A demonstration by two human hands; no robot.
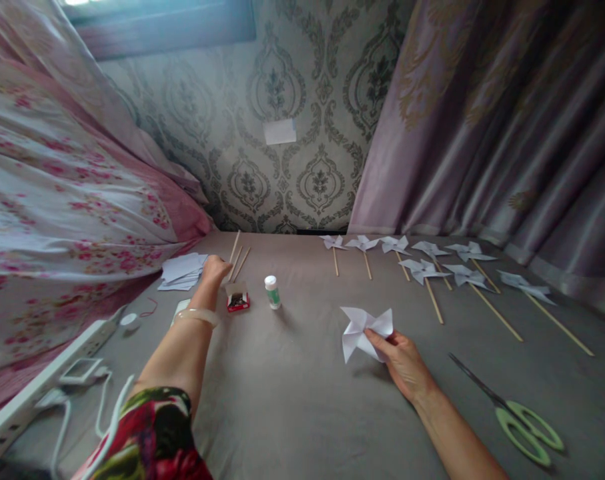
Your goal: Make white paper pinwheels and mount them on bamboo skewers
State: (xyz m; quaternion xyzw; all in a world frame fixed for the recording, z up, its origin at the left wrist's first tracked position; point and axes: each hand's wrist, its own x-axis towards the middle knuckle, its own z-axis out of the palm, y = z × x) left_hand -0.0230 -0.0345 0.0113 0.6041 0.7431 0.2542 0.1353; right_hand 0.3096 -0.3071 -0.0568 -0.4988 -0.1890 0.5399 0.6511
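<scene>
My left hand (217, 269) reaches to the far left part of the surface, its fingers closed around the near end of a thin wooden stick (235, 246). Beside it lie two more wooden sticks (242, 263). In my right hand (405, 360) is a folded white paper pinwheel (359, 330), pinched between thumb and fingers near its centre; no stick shows on it. A small red box (238, 302) with its flap up, holding small dark items, stands just right of my left forearm. Farther right is an upright glue stick (273, 293) with a white cap.
Several paper pinwheels on sticks (422, 271) lie in rows at the back right. Green-handled scissors (522, 427) rest at the front right. A stack of white paper (181, 272) is left of my left hand. A power strip (47, 380) with white cables runs along the left edge.
</scene>
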